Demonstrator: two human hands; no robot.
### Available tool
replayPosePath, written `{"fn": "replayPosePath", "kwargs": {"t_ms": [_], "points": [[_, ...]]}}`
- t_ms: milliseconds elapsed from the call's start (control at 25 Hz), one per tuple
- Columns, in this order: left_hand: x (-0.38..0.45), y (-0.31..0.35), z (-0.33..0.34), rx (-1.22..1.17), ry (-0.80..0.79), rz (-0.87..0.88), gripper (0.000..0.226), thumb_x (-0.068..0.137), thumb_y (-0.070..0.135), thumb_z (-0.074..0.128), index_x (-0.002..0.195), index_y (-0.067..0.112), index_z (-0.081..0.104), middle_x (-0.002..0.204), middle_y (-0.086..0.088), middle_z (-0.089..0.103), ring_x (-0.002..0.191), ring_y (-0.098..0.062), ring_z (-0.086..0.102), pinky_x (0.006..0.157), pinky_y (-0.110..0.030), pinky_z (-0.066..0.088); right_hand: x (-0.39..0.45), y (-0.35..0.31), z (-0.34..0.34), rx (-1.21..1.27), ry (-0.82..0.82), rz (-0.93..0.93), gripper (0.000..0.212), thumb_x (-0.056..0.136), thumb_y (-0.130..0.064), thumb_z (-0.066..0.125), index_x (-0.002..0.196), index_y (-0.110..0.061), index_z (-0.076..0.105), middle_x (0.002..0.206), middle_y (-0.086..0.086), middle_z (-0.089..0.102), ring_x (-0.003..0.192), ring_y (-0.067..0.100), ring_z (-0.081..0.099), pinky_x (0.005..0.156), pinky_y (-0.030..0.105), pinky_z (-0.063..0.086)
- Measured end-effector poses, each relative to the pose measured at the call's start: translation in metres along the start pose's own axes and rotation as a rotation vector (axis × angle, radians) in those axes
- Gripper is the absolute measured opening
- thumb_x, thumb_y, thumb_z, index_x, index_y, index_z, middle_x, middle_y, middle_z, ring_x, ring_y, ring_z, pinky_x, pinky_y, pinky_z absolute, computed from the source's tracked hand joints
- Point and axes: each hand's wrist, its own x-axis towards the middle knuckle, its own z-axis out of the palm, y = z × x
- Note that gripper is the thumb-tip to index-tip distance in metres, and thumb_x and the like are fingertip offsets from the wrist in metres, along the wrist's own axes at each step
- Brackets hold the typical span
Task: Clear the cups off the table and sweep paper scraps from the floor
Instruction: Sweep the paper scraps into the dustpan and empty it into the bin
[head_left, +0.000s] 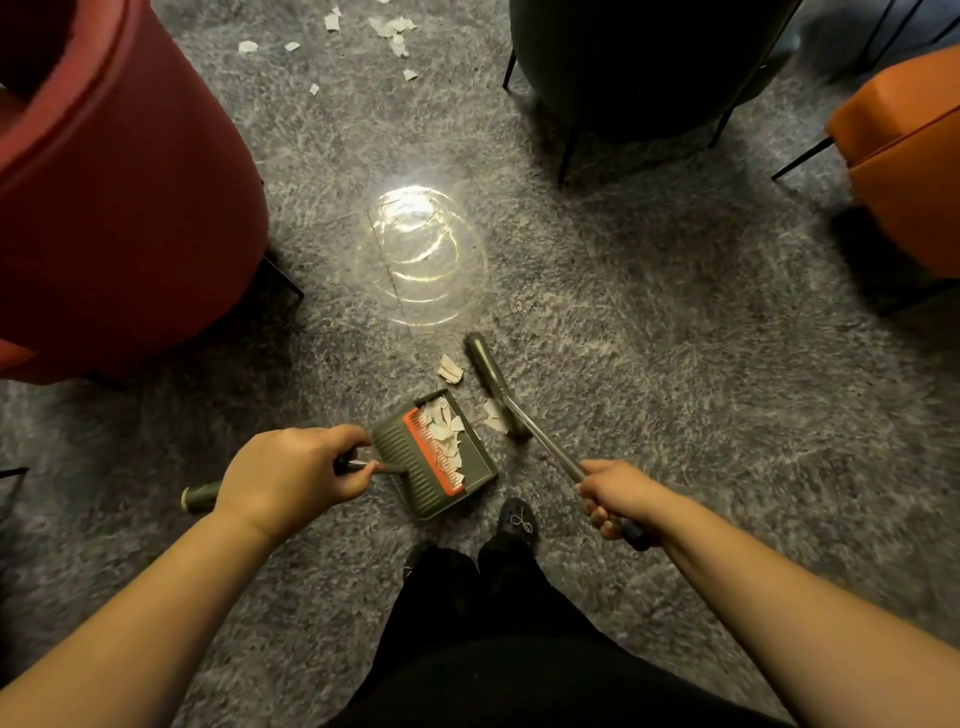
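A dark green dustpan (415, 470) with an orange comb strip sits on the grey floor, several white paper scraps lying inside it. My left hand (296, 475) grips its handle from the left. My right hand (618, 496) grips the metal handle of a broom (493, 382), whose dark head lies on the floor just right of the pan's mouth. Two loose paper scraps (450, 369) lie between the broom head and the pan. More scraps (392, 28) are scattered far ahead at the top of the view.
A red armchair (104, 182) stands at the left, a dark green chair (639, 67) at the top, an orange chair (904, 156) at the right. A bright light reflection (421, 249) marks the floor ahead. My feet (517, 522) are just behind the dustpan.
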Motion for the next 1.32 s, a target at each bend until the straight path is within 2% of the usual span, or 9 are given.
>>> {"fn": "replayPosePath", "kwargs": {"t_ms": [160,360,680,800,920,1040,1200,1320], "points": [[-0.022,-0.016,-0.015,-0.022,0.012,-0.077,0.033,0.062,0.026,0.091,0.092,0.024,0.077,0.066,0.003,0.071,0.054,-0.023,0.067,0.045,-0.03,0.05,-0.012,0.005,0.015,-0.044,0.019,-0.03,0.043,0.092,0.002,0.036,0.134,-0.007,0.04,0.056,0.003,0.04,0.035,0.009,0.035,0.036,0.014,0.028],[-0.046,-0.031,-0.037,0.002,0.046,-0.106,0.031,0.063,0.03,0.09,0.09,0.029,0.075,0.062,0.008,0.068,0.05,-0.018,0.063,0.041,-0.025,0.045,-0.024,0.008,0.029,-0.052,0.064,-0.075,0.042,0.093,0.001,0.036,0.134,-0.008,0.041,0.057,0.006,0.042,0.036,0.011,0.035,0.039,0.018,0.028],[-0.063,-0.051,-0.025,0.001,-0.036,-0.223,0.025,0.073,0.038,0.08,0.096,0.029,0.074,0.069,0.002,0.071,0.061,-0.023,0.067,0.05,-0.029,0.048,-0.011,-0.004,0.034,-0.101,0.121,-0.043,0.045,0.094,0.0,0.035,0.138,-0.01,0.04,0.064,0.008,0.043,0.043,0.013,0.037,0.04,0.02,0.03],[-0.058,-0.059,-0.022,0.017,-0.088,-0.192,0.025,0.076,0.044,0.075,0.097,0.032,0.073,0.073,0.004,0.072,0.067,-0.023,0.067,0.054,-0.03,0.05,-0.003,0.002,0.046,-0.057,0.082,0.004,0.049,0.094,-0.002,0.034,0.14,-0.019,0.036,0.06,0.005,0.041,0.039,0.01,0.036,0.037,0.016,0.03],[-0.056,-0.06,-0.015,0.045,-0.122,-0.176,0.026,0.079,0.048,0.07,0.1,0.033,0.072,0.078,0.004,0.072,0.073,-0.023,0.068,0.057,-0.03,0.049,0.0,0.009,0.064,-0.059,0.037,0.02,0.046,0.094,-0.002,0.033,0.137,-0.014,0.038,0.056,0.003,0.04,0.035,0.009,0.035,0.038,0.016,0.03],[-0.056,-0.053,-0.003,0.064,-0.132,-0.134,0.028,0.08,0.051,0.066,0.101,0.033,0.07,0.081,0.003,0.072,0.076,-0.024,0.068,0.057,-0.03,0.045,-0.003,0.016,0.088,-0.002,-0.003,0.032,0.053,0.094,-0.001,0.033,0.143,-0.019,0.032,0.05,0.001,0.041,0.034,0.008,0.035,0.037,0.015,0.03],[-0.06,-0.059,-0.001,0.059,-0.122,-0.115,0.026,0.08,0.05,0.067,0.099,0.033,0.069,0.076,0.003,0.071,0.071,-0.025,0.067,0.054,-0.03,0.045,-0.016,0.022,0.112,0.058,-0.076,0.061,0.054,0.096,-0.002,0.033,0.147,-0.019,0.027,0.047,0.0,0.041,0.032,0.007,0.034,0.035,0.013,0.029],[-0.068,-0.064,-0.002,0.042,-0.061,-0.083,0.023,0.075,0.042,0.076,0.093,0.029,0.072,0.067,0.002,0.069,0.06,-0.026,0.066,0.048,-0.027,0.043,-0.029,0.02,0.117,0.046,-0.134,0.068,0.048,0.097,-0.004,0.036,0.141,-0.023,0.033,0.052,0.0,0.042,0.033,0.005,0.035,0.034,0.015,0.029]]}}
